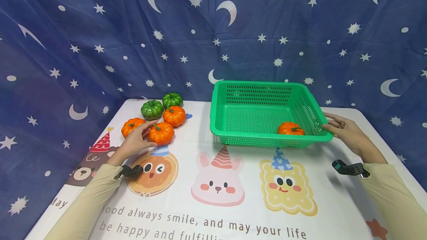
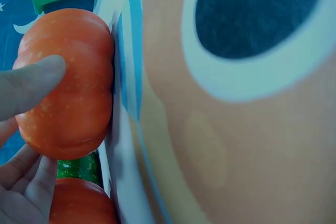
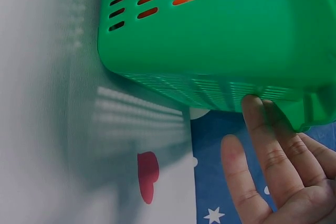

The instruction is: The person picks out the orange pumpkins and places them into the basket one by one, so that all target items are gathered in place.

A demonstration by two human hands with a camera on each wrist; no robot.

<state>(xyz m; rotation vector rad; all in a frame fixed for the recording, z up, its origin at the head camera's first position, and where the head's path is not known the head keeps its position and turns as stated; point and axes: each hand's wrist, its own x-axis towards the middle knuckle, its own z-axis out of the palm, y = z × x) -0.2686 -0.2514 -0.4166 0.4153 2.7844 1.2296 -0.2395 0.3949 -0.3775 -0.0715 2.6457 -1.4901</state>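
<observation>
My left hand [image 1: 135, 140] holds an orange pumpkin [image 1: 161, 133] at its left side. Its thumb lies along the near side of that pumpkin [image 2: 79, 98] in the left wrist view, with the other fingers opposite. My right hand [image 1: 348, 133] is at the right end of a green plastic basket [image 1: 217, 121]. The right wrist view shows nearly straight fingers [image 3: 268, 150], their tips at the slotted side wall under the rim. Another orange pumpkin [image 1: 289, 129] lies inside the basket, in the near right corner.
Close around the left hand are two more orange pumpkins, one to the left [image 1: 131, 125] and one behind [image 1: 175, 116]. Two green pumpkins [image 1: 152, 110] sit at the back left. Behind the table [image 1: 186, 210] with its printed cloth hangs a blue star-and-moon curtain [image 1: 186, 21].
</observation>
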